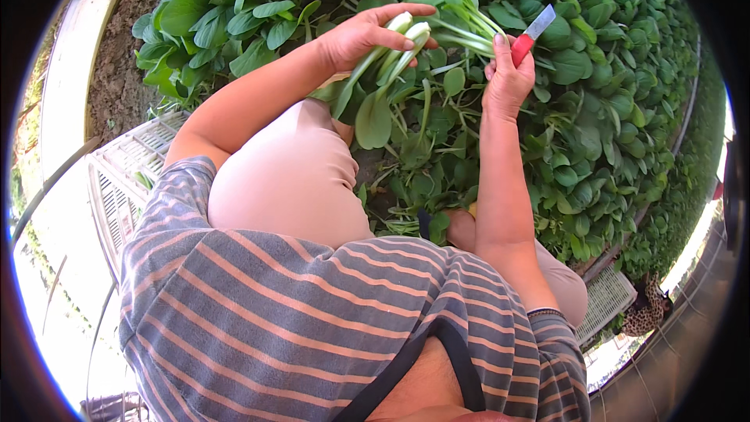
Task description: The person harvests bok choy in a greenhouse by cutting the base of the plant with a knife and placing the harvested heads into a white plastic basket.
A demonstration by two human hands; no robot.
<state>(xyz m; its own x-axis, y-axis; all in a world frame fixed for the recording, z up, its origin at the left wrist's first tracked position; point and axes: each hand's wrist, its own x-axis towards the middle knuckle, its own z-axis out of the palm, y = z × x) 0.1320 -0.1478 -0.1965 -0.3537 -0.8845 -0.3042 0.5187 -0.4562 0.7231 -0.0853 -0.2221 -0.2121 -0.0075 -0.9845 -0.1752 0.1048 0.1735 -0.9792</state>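
My left hand (375, 35) grips a few cut leafy green plants (384, 67) with pale stalks, their white butt ends up and their leaves hanging down. In my right hand (508, 70) is a short knife (522, 48) with a red handle, its blade (540, 21) pointing up and away. The thumb of that same hand pinches the stem end of another leafy green (477, 23), whose leaves spread to the upper left. Both hands are held above the bed of growing greens, a small gap apart.
Dense leafy greens (592, 129) cover the ground ahead and to the right. Loose leaves and stems (428, 158) lie between my legs. White plastic crates (126, 152) stand at left and at lower right (606, 302). Bare soil (120, 76) and a pale border (67, 70) run along the left.
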